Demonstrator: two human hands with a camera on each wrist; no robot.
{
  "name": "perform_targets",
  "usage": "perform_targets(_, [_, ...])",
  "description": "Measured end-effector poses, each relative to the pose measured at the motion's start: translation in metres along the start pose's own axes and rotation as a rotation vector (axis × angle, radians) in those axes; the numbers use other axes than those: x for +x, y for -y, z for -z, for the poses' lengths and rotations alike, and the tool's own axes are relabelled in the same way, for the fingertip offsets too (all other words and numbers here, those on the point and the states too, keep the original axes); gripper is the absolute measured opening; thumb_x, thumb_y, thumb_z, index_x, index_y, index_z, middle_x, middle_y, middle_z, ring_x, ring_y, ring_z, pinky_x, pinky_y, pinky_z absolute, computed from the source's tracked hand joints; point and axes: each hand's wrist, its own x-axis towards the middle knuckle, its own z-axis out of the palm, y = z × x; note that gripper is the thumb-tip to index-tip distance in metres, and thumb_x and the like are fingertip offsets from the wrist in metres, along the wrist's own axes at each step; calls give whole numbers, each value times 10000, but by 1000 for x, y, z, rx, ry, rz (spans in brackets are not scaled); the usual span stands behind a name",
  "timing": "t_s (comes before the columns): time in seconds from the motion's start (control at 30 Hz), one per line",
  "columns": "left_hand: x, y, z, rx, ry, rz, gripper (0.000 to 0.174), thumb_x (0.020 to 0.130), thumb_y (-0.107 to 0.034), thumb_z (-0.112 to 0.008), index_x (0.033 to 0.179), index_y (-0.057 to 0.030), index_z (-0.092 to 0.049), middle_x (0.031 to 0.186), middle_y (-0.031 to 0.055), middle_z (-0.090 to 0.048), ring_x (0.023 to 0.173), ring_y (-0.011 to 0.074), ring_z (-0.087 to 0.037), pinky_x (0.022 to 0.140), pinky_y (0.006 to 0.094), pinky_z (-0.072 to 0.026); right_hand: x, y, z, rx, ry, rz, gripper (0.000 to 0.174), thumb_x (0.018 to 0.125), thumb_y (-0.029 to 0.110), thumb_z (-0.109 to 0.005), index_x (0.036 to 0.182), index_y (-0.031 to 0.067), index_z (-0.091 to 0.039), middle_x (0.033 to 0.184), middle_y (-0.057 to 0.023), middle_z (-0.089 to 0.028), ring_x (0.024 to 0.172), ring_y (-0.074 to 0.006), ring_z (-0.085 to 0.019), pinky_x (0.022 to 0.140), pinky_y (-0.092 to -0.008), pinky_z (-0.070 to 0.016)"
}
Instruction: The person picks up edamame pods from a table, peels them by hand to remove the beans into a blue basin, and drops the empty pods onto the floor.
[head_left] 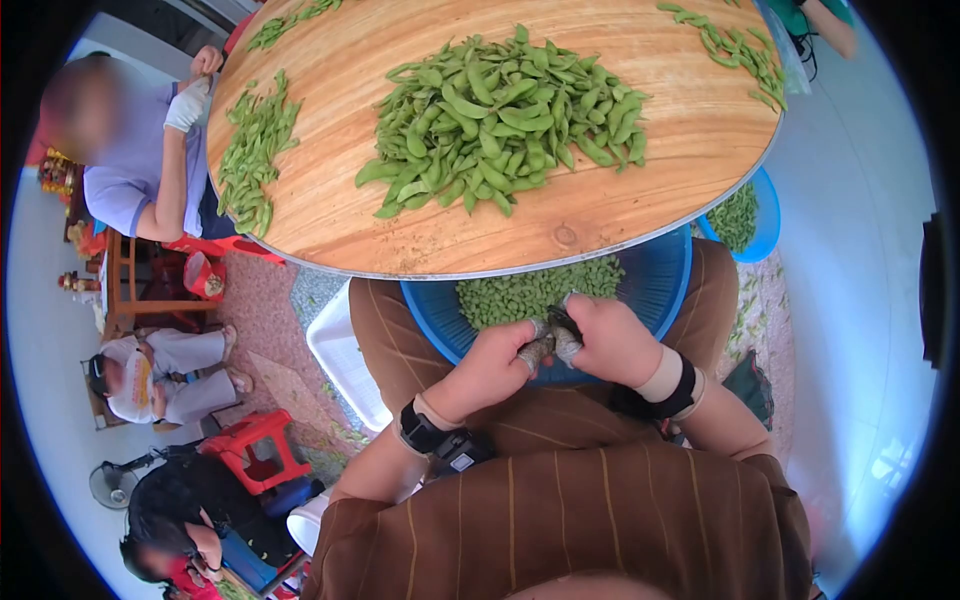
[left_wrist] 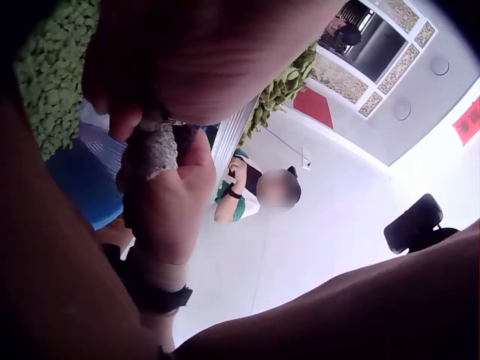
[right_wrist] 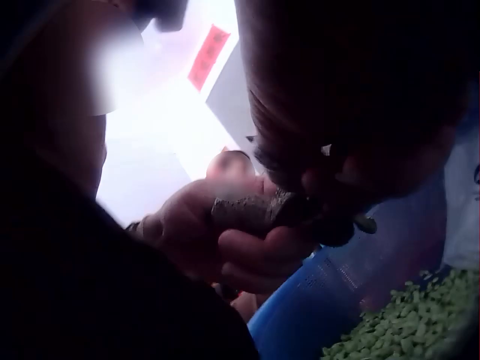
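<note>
Wrapped fingers of the left hand (head_left: 490, 365) (left_wrist: 217, 67) (right_wrist: 187, 225) and right hand (head_left: 615, 340) (left_wrist: 169, 214) (right_wrist: 360, 97) meet above a blue basin (head_left: 679, 285) on the person's lap. Both hands are curled in a pinch; a small green pod (right_wrist: 366, 224) pokes out between them in the right wrist view, the rest of it hidden by fingers. Shelled green beans (head_left: 520, 298) (left_wrist: 49, 82) (right_wrist: 409, 322) lie in the basin. Beyond it, a large heap of pods (head_left: 490, 125) sits on the round wooden table (head_left: 340, 215).
The table's edge overhangs the basin. Smaller pod piles (head_left: 258, 150) lie at its left and right. A white tray (head_left: 345, 350) is left of the lap, a blue tub (head_left: 765, 215) to the right. Other people sit at the left; another is at the upper right.
</note>
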Motion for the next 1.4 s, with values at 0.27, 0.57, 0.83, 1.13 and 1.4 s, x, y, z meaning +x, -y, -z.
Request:
perform_targets(0.27, [-4, 19, 10, -121, -155, 208, 108, 857, -20, -516, 829, -13, -620, 702, 26, -613, 597, 85, -535, 555, 253, -450, 1, -5, 0, -269, -302, 29, 204, 714, 79, -629, 901, 28, -563, 828, -185, -601, 747, -378, -606, 623, -440, -491])
perform_targets(0.57, [-8, -15, 5, 115, -56, -314, 114, 874, -88, -587, 961, -23, -622, 713, 121, -610, 596, 218, -585, 573, 301, -478, 1, 1, 23, 836, 338, -405, 183, 859, 186, -658, 837, 43, -546, 617, -23, -553, 496, -125, -515, 474, -247, -423])
perform_targets(0.83, [-14, -6, 5, -515, 145, -13, 118, 938, -100, -516, 995, -54, -609, 769, -7, -596, 642, 47, -519, 571, 201, -438, 7, 17, 41, 812, 330, -302, 187, 850, 194, -682, 868, 44, -572, 619, 6, -538, 509, -79, -509, 469, -221, -406])
perform_targets(1.13, [-94, 0, 76, 82, -437, 51, 90, 891, -111, -598, 903, -23, -613, 776, 5, -591, 649, 96, -547, 573, 247, -451, 9, 33, 46, 2, 129, 113, 223, 787, 187, -666, 796, 12, -529, 690, -181, -524, 659, -396, -541, 592, -435, -439])
perform_targets(1.4, [-103, -26, 98, 1109, -945, 169, 176, 765, -193, -711, 824, -50, -628, 753, 150, -602, 677, 342, -599, 584, 420, -461, 15, 42, 26, 77, 106, 90, 239, 812, 193, -648, 771, 2, -512, 707, -199, -531, 681, -411, -537, 600, -447, -440])
